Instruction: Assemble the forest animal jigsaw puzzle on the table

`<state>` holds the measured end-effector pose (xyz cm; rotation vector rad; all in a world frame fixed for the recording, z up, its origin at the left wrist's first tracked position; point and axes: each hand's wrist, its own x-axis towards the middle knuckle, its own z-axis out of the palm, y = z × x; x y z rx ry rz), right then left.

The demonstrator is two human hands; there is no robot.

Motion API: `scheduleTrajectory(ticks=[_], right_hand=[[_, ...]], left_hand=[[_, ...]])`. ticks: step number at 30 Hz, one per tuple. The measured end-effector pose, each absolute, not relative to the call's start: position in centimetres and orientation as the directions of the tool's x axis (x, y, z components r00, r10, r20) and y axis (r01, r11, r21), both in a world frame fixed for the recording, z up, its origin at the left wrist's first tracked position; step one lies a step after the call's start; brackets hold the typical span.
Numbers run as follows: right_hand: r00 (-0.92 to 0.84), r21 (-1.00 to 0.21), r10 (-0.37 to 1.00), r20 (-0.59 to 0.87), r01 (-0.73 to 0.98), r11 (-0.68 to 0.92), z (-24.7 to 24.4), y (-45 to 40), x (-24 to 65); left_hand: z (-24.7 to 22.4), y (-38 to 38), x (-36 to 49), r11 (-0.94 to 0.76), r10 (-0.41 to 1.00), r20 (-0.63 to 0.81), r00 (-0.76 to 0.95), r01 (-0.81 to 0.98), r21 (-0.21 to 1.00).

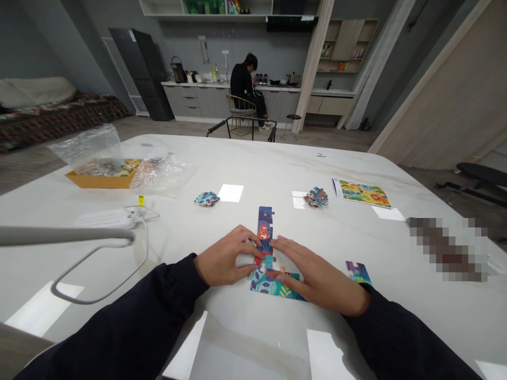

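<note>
A partly joined jigsaw puzzle (264,224) lies on the white marble table (253,163), its dark blue strip running away from me and its teal leafy strip (273,289) running across the near end. My left hand (224,257) curls over the puzzle's middle with its fingertips pressed on the pieces. My right hand (312,274) lies flatter on the near strip, its thumb beside the joint. A separate puzzle section (358,273) sits just past my right hand. Two small piles of pieces (206,199) (317,197) lie farther off, beside a printed picture sheet (363,193).
An orange tray (101,180) with pieces and clear plastic bags (89,150) stands at the far left. A white lamp base (105,218) with its cable and curved arm (91,248) lies left. A seated person (243,87) is at the far counter.
</note>
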<state>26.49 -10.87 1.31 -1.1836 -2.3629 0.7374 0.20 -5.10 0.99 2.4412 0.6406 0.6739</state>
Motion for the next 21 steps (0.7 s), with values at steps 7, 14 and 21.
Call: scheduleTrajectory(ticks=[7,14,21], right_hand=[[-0.578,-0.575,0.810,0.097,0.632,0.520,1.14,-10.87,26.49],[-0.576,-0.559,0.814,0.072,0.653,0.512,0.86,-10.81,26.70],[-0.525,-0.579,0.849,0.062,0.674,0.459,0.31,-10.75,26.72]], left_hand=[[0.87,-5.04,0.16,-0.755,0.555,0.329,0.764,0.296,0.585],[0.76,-4.93,0.00,-0.747,0.575,0.312,0.757,0.330,0.576],[0.11,-4.56,0.23,-0.748,0.609,0.331,0.721,0.382,0.543]])
